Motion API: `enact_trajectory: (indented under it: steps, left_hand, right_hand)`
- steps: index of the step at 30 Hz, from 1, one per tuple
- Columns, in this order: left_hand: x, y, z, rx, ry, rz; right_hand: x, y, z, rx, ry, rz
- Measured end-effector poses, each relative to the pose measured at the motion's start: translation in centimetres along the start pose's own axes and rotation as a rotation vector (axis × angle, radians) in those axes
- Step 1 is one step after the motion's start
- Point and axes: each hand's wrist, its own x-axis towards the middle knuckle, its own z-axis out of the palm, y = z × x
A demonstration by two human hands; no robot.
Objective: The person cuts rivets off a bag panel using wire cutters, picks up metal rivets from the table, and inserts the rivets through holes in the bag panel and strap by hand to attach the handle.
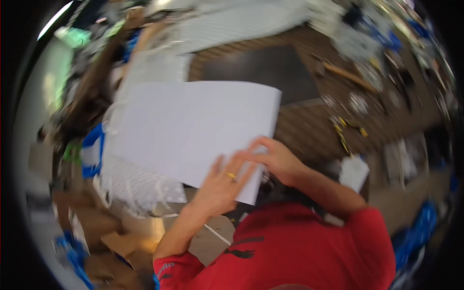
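A large white sheet (193, 121) lies spread in front of me, slightly blurred, with its right side bent a little upward. My left hand (220, 186), wearing a yellow ring, rests on the sheet's lower right part with fingers stretched out. At the right edge of the sheet, my right hand (275, 157) has its fingers bent around the border, gripping it close to the left fingertips. Beneath the sheet's left side is white bubble wrap (140, 179). A dark flat plate (256, 70) shows just behind the sheet.
A wooden-handled hammer (350, 76) lies on the brown ribbed table (304, 130) to the right. Nearer me are yellow-and-black handled pliers (344, 133). More translucent wrapping (241, 21) covers the back. Cardboard boxes (96, 222) stand at lower left, beside a blue frame-like object (92, 152).
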Motion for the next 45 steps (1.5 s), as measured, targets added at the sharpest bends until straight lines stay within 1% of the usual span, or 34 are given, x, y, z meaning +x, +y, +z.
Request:
enact_trajectory:
  steps: [1,3,4,7,8,11,12,15,16,19,21,23,24,25,26,27,28,30,31,34,36,37,38,39,40,41,42,43,44,45]
  left_hand:
    - [0.3,-0.3,0.0,-0.037,-0.059,-0.014]
    - [0.3,-0.9,1.3,-0.148,0.099,-0.051]
    - [0.8,-0.4,1.6,-0.166,0.087,-0.003]
    - [1.4,-0.1,1.5,-0.239,0.15,-0.093]
    - [1.5,0.1,1.6,-0.239,0.139,-0.085]
    - [2.8,0.8,2.9,-0.314,0.236,-0.071]
    - [3.0,0.9,3.2,-0.315,0.227,-0.065]
    - [3.4,1.0,3.8,-0.581,0.28,-0.114]
    - [3.2,1.0,3.7,-0.58,0.275,-0.117]
    - [2.7,0.9,2.3,-1.043,0.317,-0.484]
    - [0.7,-1.7,3.6,-1.454,0.563,-0.968]
    - [-1.7,-5.1,2.8,-1.862,0.86,-1.033]
    - [-2.7,-7.1,2.8,-1.871,0.855,-1.034]
    - [-3.5,-8.9,2.7,-2.117,0.974,-0.853]
    - [-4.3,-10.1,3.1,-2.351,1.088,-0.643]
    - [-4.4,-10.4,3.5,-2.36,1.085,-0.643]
    - [-4.5,-10.5,4.1,-2.449,1.097,-0.569]
    - [-4.6,-10.6,5.5,-2.623,1.126,-0.406]
    - [-4.3,-10.5,6.2,-2.628,1.131,-0.405]
    - [-2.8,-9.5,8.2,-2.785,1.02,-0.382]
    - [-0.6,-7.0,7.2,-2.801,1.068,-0.547]
    - [-0.2,-6.3,7.5,-2.809,1.064,-0.483]
    - [0.1,-5.5,8.1,-2.836,1.053,-0.309]
    - [0.7,-5.1,8.3,-2.813,1.123,-0.399]
    - [1.7,-4.6,7.5,-2.903,1.142,-0.4]
    - [2.5,-4.0,6.8,-2.857,1.181,-0.373]
    - [2.9,-3.6,6.2,-2.832,1.19,-0.347]
    - [2.9,-3.6,5.7,-2.818,1.249,-0.353]
    - [3.0,-3.4,5.2,-2.769,1.253,-0.39]
    - [3.9,-2.3,5.9,-2.716,1.238,-0.427]
  right_hand:
    - [-0.1,-0.8,-0.1,-0.023,-0.027,0.036]
    - [-0.6,-0.7,-0.7,0.12,-0.043,0.06]
    - [-1.5,-0.7,-1.4,0.137,0.006,0.059]
    - [-2.7,-1.5,-2.0,0.177,-0.085,-0.002]
    - [-2.9,-1.3,-2.4,0.188,-0.077,-0.003]
    - [-3.1,-0.7,-3.9,0.137,-0.117,-0.038]
    - [-3.3,-0.7,-4.3,0.146,-0.111,-0.038]
    - [-3.6,-1.4,-5.4,0.085,-0.17,-0.014]
    - [-3.6,-1.6,-5.8,0.09,-0.172,-0.012]
    - [-3.6,-2.5,-8.0,-0.017,-0.162,-0.18]
    - [-4.2,-4.0,-11.0,-0.195,0.017,-0.345]
    - [-5.1,-5.1,-14.8,-0.249,0.322,-0.489]
    - [-5.7,-5.7,-16.7,-0.337,0.515,-0.489]
    - [-6.4,-6.3,-18.9,-0.426,0.708,-0.486]
    - [-6.9,-6.2,-21.7,-0.61,0.876,-0.483]
    - [-7.2,-5.8,-24.5,-0.795,1.042,-0.475]
    - [-7.6,-5.9,-26.2,-0.802,1.045,-0.471]
    - [-7.9,-6.3,-28.9,-1.086,1.132,-0.426]
    - [-7.7,-6.7,-29.6,-1.094,1.128,-0.426]
    - [-6.5,-7.3,-30.8,-1.487,0.937,-0.297]
    - [-5.6,-8.2,-29.9,-1.628,0.898,-0.105]
    - [-5.2,-8.6,-29.9,-1.656,0.908,-0.072]
    - [-5.1,-8.5,-30.2,-1.623,0.897,-0.142]
    - [-5.1,-8.9,-29.4,-1.535,0.906,-0.093]
    - [-5.1,-9.3,-29.7,-1.611,0.818,-0.14]
    - [-5.0,-9.6,-30.0,-1.616,0.805,-0.104]
    - [-4.9,-9.3,-30.8,-1.657,0.77,-0.166]
    - [-4.9,-9.5,-30.7,-1.702,0.751,-0.215]
    - [-4.6,-9.5,-30.6,-1.718,0.721,-0.224]
    - [-5.0,-8.3,-31.7,-1.653,0.767,-0.221]
